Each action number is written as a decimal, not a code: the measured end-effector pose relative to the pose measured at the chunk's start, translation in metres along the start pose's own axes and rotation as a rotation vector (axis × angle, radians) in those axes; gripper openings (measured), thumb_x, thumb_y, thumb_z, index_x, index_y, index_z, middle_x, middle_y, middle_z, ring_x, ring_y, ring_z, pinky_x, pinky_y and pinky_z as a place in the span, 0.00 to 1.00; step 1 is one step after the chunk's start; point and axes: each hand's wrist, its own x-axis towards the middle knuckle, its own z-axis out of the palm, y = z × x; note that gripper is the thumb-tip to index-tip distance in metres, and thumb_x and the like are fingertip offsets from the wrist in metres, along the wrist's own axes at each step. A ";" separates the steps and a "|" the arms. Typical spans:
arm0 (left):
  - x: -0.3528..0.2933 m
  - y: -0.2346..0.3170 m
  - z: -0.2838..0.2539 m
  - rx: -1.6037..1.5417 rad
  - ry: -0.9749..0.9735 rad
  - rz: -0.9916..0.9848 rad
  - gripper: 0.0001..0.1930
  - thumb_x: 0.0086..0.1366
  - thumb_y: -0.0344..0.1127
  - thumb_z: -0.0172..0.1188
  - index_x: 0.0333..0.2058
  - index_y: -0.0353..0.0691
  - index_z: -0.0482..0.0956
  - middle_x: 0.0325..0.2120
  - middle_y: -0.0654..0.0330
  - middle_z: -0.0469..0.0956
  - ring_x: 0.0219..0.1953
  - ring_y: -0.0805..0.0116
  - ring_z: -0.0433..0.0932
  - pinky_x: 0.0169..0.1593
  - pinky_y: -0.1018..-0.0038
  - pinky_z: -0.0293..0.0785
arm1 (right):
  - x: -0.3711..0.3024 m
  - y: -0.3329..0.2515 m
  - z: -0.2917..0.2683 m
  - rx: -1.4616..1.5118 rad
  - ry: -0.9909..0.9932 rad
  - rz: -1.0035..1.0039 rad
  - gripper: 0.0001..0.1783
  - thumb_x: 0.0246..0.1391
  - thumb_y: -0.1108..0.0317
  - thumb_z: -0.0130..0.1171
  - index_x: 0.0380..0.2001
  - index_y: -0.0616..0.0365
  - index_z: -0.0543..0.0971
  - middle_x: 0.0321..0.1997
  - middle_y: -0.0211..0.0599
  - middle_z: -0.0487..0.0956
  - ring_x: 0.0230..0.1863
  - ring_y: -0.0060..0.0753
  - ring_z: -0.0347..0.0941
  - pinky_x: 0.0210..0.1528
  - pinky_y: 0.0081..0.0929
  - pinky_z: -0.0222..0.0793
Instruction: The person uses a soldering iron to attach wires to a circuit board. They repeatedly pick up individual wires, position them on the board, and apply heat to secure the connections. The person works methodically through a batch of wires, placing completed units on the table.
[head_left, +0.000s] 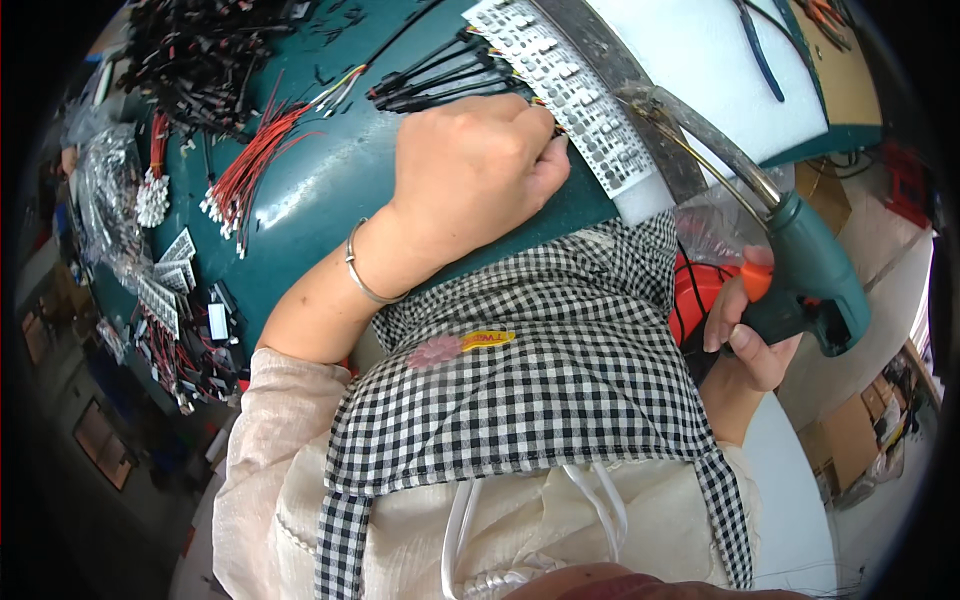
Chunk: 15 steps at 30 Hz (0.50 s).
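Observation:
My left hand [470, 165], wearing a bracelet [352, 262], is closed in a loose fist beside the left edge of a white panel of small circuit boards [580, 100]. Thin coloured wire ends show by its fingertips, but what the fingers pinch is hidden. Several black cables [445, 78] lie just beyond, their ends at the panel. At the right, my right hand [750, 340] grips a green soldering gun [815, 255] with fingers by its orange trigger [757, 281]. Its metal nozzle and thin feed tube reach up-left over a dark metal bar [655, 120] along the panel's right side.
White foam sheet [760, 100] lies under the panel, with blue-handled pliers [765, 70] on it. Red wires with white connectors [255, 155] and a heap of black cables [190, 60] cover the green table's left. Small board strips [165, 290] sit near a plastic bag [110, 190].

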 end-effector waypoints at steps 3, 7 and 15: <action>-0.003 0.004 -0.007 0.025 -0.071 -0.030 0.11 0.49 0.37 0.67 0.18 0.41 0.75 0.17 0.61 0.74 0.20 0.61 0.76 0.21 0.67 0.70 | 0.001 0.004 -0.004 0.008 -0.067 -0.033 0.40 0.45 0.71 0.62 0.58 0.78 0.56 0.19 0.37 0.67 0.14 0.26 0.63 0.15 0.20 0.65; -0.010 0.000 -0.035 0.040 -0.271 -0.051 0.08 0.52 0.36 0.65 0.22 0.39 0.78 0.20 0.59 0.76 0.26 0.60 0.77 0.29 0.66 0.74 | 0.007 0.007 -0.012 -0.028 -0.100 -0.082 0.40 0.46 0.71 0.62 0.59 0.77 0.56 0.19 0.37 0.67 0.15 0.26 0.64 0.16 0.20 0.66; -0.013 -0.057 -0.090 0.020 -0.119 -0.250 0.08 0.54 0.35 0.66 0.32 0.40 0.84 0.27 0.55 0.81 0.32 0.55 0.79 0.36 0.65 0.76 | 0.030 -0.019 -0.014 -0.333 -0.107 -0.305 0.35 0.46 0.78 0.58 0.57 0.81 0.58 0.23 0.41 0.71 0.17 0.24 0.66 0.19 0.18 0.65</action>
